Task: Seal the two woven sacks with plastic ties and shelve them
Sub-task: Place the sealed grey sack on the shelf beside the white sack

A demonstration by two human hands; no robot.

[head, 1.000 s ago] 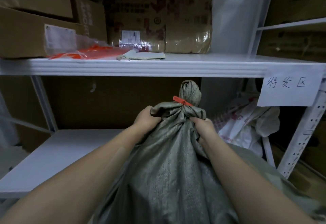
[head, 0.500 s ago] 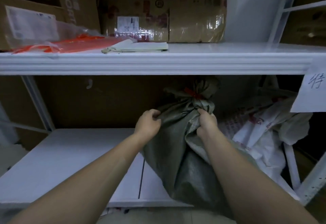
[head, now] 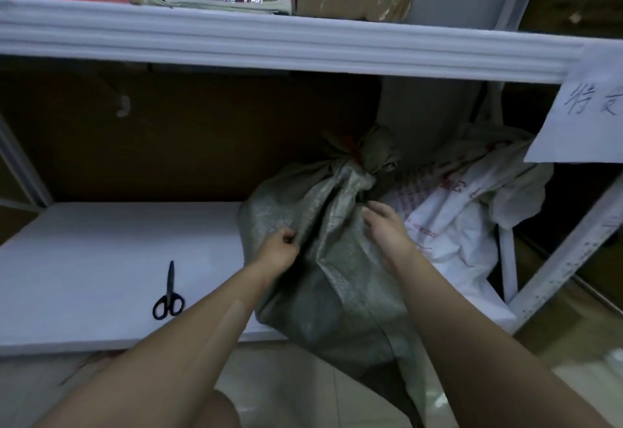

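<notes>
A grey-green woven sack (head: 330, 259) stands on the lower white shelf (head: 101, 249), its neck bunched and bound by a red plastic tie (head: 352, 148). Its bottom hangs over the shelf's front edge. My left hand (head: 279, 247) grips a fold of the sack's left side. My right hand (head: 384, 229) hovers at the sack's right side with fingers loosely spread, holding nothing. A white woven sack with red print (head: 451, 225) lies on the same shelf right of the grey one, touching it.
Black scissors (head: 168, 296) lie on the lower shelf at the left. The upper shelf beam (head: 269, 43) runs overhead with cardboard boxes and a folded cloth on it. A paper label (head: 586, 121) hangs at the right. A white upright (head: 566, 259) stands at the right.
The sack has gone from held up in both hands to resting on the lower shelf. My right hand has let go of its neck. The view has tilted down, revealing the scissors.
</notes>
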